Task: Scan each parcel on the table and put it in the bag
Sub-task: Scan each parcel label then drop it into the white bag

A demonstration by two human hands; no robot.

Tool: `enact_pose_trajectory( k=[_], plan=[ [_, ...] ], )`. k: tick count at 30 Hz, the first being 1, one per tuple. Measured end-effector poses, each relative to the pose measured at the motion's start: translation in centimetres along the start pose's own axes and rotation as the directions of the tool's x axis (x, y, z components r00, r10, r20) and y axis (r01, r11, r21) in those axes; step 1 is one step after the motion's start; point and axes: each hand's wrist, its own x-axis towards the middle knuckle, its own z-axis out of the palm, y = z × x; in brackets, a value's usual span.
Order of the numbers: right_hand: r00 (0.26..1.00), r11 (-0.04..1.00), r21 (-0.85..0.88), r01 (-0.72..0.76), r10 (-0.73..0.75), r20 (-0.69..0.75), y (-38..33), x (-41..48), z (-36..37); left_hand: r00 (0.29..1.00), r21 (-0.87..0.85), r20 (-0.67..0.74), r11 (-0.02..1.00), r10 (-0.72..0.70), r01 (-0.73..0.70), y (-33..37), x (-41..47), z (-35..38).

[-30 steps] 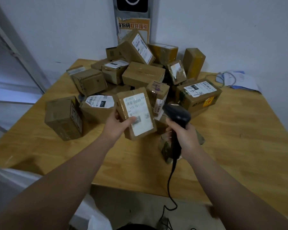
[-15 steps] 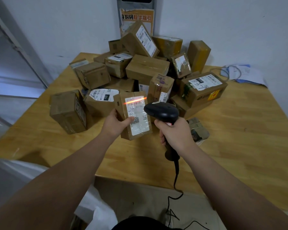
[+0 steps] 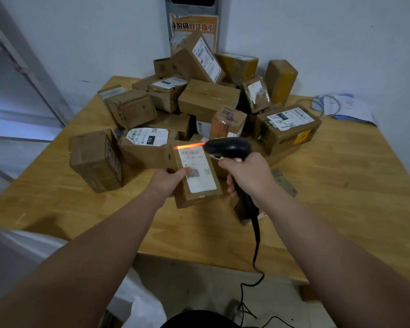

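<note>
Looking down past a white bag [image 3: 145, 311] slumped at the lower left, just off the near edge of the wooden bench [image 3: 341, 185]. Facing a brown box [image 3: 95, 159] standing alone toward the left of the bench, a little apart from the main heap.

Gripping 1 small cardboard parcel [image 3: 197, 197] in the left hand [image 3: 168, 181], fingers curling round its left side and thumb lying across the white label [image 3: 202, 178]. Holding it up with the label facing the camera, in front of the heap of boxes [image 3: 208, 98] piled toward the far corner. Throwing a red scan line [image 3: 188, 146] across the top edge of that label, just above the barcode.

Clutching a black scanner [image 3: 227, 147] in the right hand [image 3: 246, 176], fingers wrapping tight round the handle, nose pointing left at the parcel and sitting just beside its top right corner. Trailing a black cable [image 3: 256, 247] from the handle down over the near edge of the bench toward the floor.

Passing, further right, a larger box [image 3: 282, 140] bearing a label with handwritten marks, sitting at the right edge of the heap. Ending at the far right with loose papers [image 3: 346, 107] and a looped wire lying on the bench near the wall.
</note>
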Motion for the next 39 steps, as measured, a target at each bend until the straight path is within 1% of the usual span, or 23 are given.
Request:
enact_pose_trajectory(
  k=[5, 12, 16, 20, 23, 28, 32, 36, 39],
  plan=[
    [0.999, 0.996, -0.081, -0.021, 0.025, 0.042, -1.2, 0.3, 0.1, 0.996, -0.082, -0.008, 0.992, -0.093, 0.092, -0.6, 0.0, 0.6],
    [0.997, 0.993, -0.098, -0.068, 0.071, 0.03, -1.0, 0.2, 0.1, 0.995, -0.103, -0.02, 0.99, -0.103, 0.1, -1.2, 0.3, 0.7],
    [0.997, 0.995, -0.066, -0.073, 0.073, 0.006, -0.6, 0.0, 0.4, 0.994, -0.098, -0.008, 0.989, -0.112, 0.11, -1.7, 0.5, 0.4],
    [0.996, 0.995, -0.053, -0.085, 0.086, 0.016, 0.0, -0.5, 0.9, 0.993, -0.094, -0.022, 0.989, -0.114, 0.112, -2.5, 0.3, 0.4],
    [0.995, 0.994, -0.072, -0.082, 0.086, 0.041, 0.7, -1.1, 1.6, 0.995, -0.118, -0.042, 0.989, -0.093, 0.087, -3.4, -0.5, 0.0],
    [0.977, 0.998, -0.054, -0.042, 0.052, 0.205, 3.2, -3.1, 4.0, 0.995, -0.219, -0.087, 0.975, -0.057, 0.036, -6.5, -4.1, -2.0],
    [0.923, 1.0, 0.008, -0.021, 0.016, 0.384, 6.6, -5.6, 7.5, 0.978, -0.297, -0.202, 0.955, -0.051, -0.012, -11.3, -8.8, -4.2],
    [0.855, 0.998, 0.051, -0.036, 0.005, 0.518, 10.1, -8.5, 11.8, 0.94, -0.36, -0.315, 0.933, -0.13, 0.008, -17.3, -14.4, -6.9],
    [0.809, 0.999, -0.003, -0.052, 0.044, 0.586, 12.0, -10.4, 15.1, 0.915, -0.415, -0.341, 0.908, -0.215, 0.059, -21.5, -18.1, -9.4]
  ],
)
